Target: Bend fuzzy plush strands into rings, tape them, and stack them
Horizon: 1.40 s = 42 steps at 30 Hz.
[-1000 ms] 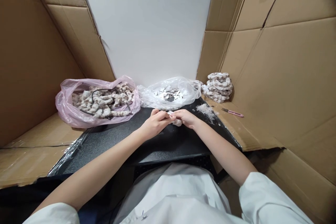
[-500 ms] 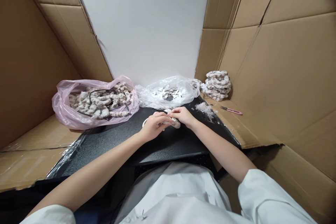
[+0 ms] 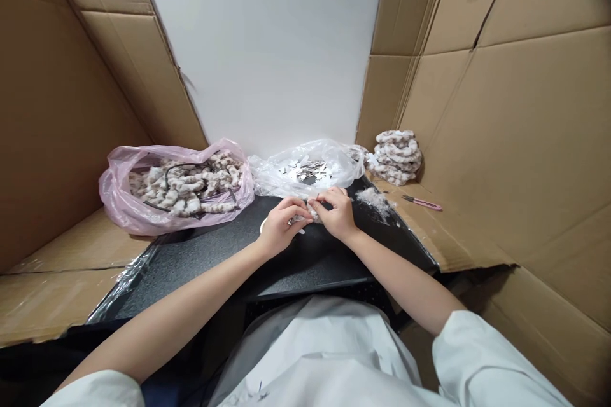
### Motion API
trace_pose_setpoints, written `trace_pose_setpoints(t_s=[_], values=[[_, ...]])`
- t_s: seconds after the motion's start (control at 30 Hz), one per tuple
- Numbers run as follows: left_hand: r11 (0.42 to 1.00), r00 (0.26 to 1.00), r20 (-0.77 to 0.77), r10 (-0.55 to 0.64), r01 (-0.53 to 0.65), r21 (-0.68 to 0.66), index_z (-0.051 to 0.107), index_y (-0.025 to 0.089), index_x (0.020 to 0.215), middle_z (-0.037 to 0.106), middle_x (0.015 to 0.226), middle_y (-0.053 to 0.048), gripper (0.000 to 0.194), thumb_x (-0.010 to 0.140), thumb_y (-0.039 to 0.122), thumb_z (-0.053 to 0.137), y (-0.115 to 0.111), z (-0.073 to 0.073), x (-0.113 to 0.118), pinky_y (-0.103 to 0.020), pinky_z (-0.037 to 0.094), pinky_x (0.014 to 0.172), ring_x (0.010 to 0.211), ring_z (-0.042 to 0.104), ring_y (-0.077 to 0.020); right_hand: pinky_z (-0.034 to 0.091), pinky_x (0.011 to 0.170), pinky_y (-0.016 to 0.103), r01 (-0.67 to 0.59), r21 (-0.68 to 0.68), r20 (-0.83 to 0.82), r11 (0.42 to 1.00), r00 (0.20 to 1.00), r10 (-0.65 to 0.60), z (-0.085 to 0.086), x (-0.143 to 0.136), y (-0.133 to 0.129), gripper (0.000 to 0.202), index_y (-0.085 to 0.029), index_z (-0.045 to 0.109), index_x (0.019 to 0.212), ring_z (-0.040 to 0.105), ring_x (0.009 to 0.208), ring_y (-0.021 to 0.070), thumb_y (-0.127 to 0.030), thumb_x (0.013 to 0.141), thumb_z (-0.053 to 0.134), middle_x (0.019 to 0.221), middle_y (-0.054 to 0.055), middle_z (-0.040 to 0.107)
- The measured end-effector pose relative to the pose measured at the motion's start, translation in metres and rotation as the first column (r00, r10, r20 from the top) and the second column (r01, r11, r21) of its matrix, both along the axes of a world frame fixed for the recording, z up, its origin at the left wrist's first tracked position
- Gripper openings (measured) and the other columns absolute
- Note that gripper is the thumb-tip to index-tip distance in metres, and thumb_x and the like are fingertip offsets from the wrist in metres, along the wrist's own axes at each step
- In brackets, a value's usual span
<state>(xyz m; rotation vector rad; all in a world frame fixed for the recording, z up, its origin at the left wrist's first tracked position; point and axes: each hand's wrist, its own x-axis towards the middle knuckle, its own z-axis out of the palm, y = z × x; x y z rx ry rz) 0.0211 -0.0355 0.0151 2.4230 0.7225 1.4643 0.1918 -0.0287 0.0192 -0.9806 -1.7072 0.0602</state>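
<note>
Between my two hands, over the black table (image 3: 200, 254), is a small fluffy white-and-brown piece (image 3: 313, 213), mostly covered by my fingers. My left hand (image 3: 282, 224) is closed in a pinch on its left part. A bit of something white shows at the left edge of that hand and below its fingertips. My right hand (image 3: 337, 211) has thumb and fingers pressed together on the other end, close against the left fingertips. Just beyond the hands lies a clear plastic bag (image 3: 272, 175) with small white tags (image 3: 308, 170) in it.
At the left, a pink plastic bag (image 3: 117, 203) holds fluffy strips (image 3: 191, 187) and dark cords. To the right stand a stack of fluffy rings (image 3: 397, 156), loose fluff (image 3: 375, 201) and pink-handled thread snips (image 3: 422, 203). Cardboard walls (image 3: 525, 108) enclose both sides.
My right hand has turned inward and closed over the fluffy piece, hiding more of it. The white tag seen at its fingertips earlier is now hidden. My left hand has hardly moved.
</note>
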Motion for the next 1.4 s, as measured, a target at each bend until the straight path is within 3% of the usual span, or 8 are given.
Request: trace_pose_setpoints(t_s=[0.4, 0.63, 0.77, 0.87, 1.0, 1.13, 1.23, 1.4], values=[[0.961, 0.983, -0.014, 0.185, -0.184, -0.207, 0.056, 0.016, 0.076, 0.053, 0.063, 0.003, 0.025, 0.081, 0.039, 0.064, 0.004, 0.003, 0.000, -0.020, 0.035, 0.050, 0.053, 0.042, -0.0079, 0.039, 0.085, 0.038, -0.172, 0.016, 0.086, 0.985, 0.982, 0.171, 0.001, 0.008, -0.002, 0.020, -0.023, 0.069, 0.066, 0.053, 0.083, 0.0212, -0.031, 0.083, 0.064, 0.078, 0.004, 0.070], [0.965, 0.968, -0.125, 0.219, -0.234, -0.122, 0.059, 0.017, 0.101, 0.055, 0.073, 0.002, 0.019, 0.083, 0.024, 0.057, 0.009, 0.001, -0.003, -0.021, 0.039, 0.056, 0.059, 0.048, -0.0100, 0.034, 0.089, 0.039, -0.198, 0.121, 0.244, 0.973, 0.956, 0.164, -0.004, 0.012, 0.000, 0.017, -0.025, 0.071, 0.069, 0.055, 0.085, 0.0198, -0.030, 0.084, 0.065, 0.081, 0.002, 0.072], [0.975, 0.928, -0.308, 0.211, -0.222, -0.001, 0.060, 0.016, 0.085, 0.054, 0.078, -0.003, 0.015, 0.087, 0.016, 0.046, 0.012, 0.000, -0.004, -0.025, 0.043, 0.063, 0.067, 0.054, -0.0143, 0.033, 0.088, 0.038, -0.196, 0.119, 0.278, 0.973, 0.948, 0.157, -0.006, 0.013, 0.001, 0.016, -0.026, 0.072, 0.070, 0.054, 0.086, 0.0193, -0.029, 0.084, 0.065, 0.081, 0.001, 0.072], [0.967, 0.886, -0.411, 0.216, -0.252, -0.035, 0.053, 0.017, 0.077, 0.054, 0.073, -0.003, 0.015, 0.086, 0.014, 0.041, 0.015, 0.000, -0.004, -0.027, 0.041, 0.063, 0.066, 0.053, -0.0163, 0.033, 0.087, 0.037, -0.187, 0.105, 0.294, 0.977, 0.944, 0.149, -0.007, 0.013, 0.001, 0.016, -0.027, 0.073, 0.071, 0.054, 0.087, 0.0190, -0.028, 0.085, 0.064, 0.081, 0.001, 0.070], [0.946, 0.944, -0.329, 0.028, -0.131, -0.296, 0.046, 0.019, 0.072, 0.050, 0.065, 0.001, 0.022, 0.090, 0.026, 0.037, 0.015, 0.001, -0.004, -0.025, 0.038, 0.058, 0.060, 0.046, -0.0134, 0.033, 0.088, 0.036, -0.192, 0.104, 0.303, 0.976, 0.941, 0.153, -0.007, 0.013, 0.002, 0.016, -0.027, 0.073, 0.070, 0.053, 0.087, 0.0188, -0.026, 0.083, 0.065, 0.079, 0.001, 0.069], [0.824, 0.978, -0.107, -0.177, 0.088, -0.560, 0.046, 0.018, 0.075, 0.046, 0.063, 0.002, 0.026, 0.090, 0.037, 0.035, 0.017, 0.000, -0.005, -0.023, 0.037, 0.054, 0.056, 0.041, -0.0110, 0.033, 0.087, 0.035, -0.200, 0.139, 0.287, 0.970, 0.946, 0.154, -0.008, 0.012, 0.003, 0.015, -0.027, 0.073, 0.067, 0.053, 0.085, 0.0185, -0.026, 0.081, 0.067, 0.077, 0.000, 0.069], [0.758, 0.983, -0.027, -0.182, 0.123, -0.641, 0.047, 0.018, 0.077, 0.044, 0.062, 0.003, 0.023, 0.088, 0.036, 0.037, 0.019, -0.003, -0.005, -0.023, 0.035, 0.052, 0.055, 0.039, -0.0105, 0.033, 0.086, 0.035, -0.190, 0.150, 0.299, 0.970, 0.944, 0.139, -0.008, 0.013, 0.003, 0.016, -0.026, 0.072, 0.065, 0.053, 0.086, 0.0185, -0.025, 0.080, 0.067, 0.076, 0.001, 0.067], [0.721, 0.983, 0.031, -0.182, 0.154, -0.676, 0.046, 0.019, 0.075, 0.042, 0.060, 0.003, 0.016, 0.082, 0.029, 0.038, 0.023, -0.007, -0.004, -0.023, 0.033, 0.050, 0.053, 0.037, -0.0108, 0.031, 0.087, 0.035, -0.179, 0.125, 0.355, 0.976, 0.926, 0.125, -0.007, 0.014, 0.004, 0.015, -0.026, 0.072, 0.065, 0.052, 0.087, 0.0184, -0.023, 0.078, 0.068, 0.078, 0.000, 0.066]])
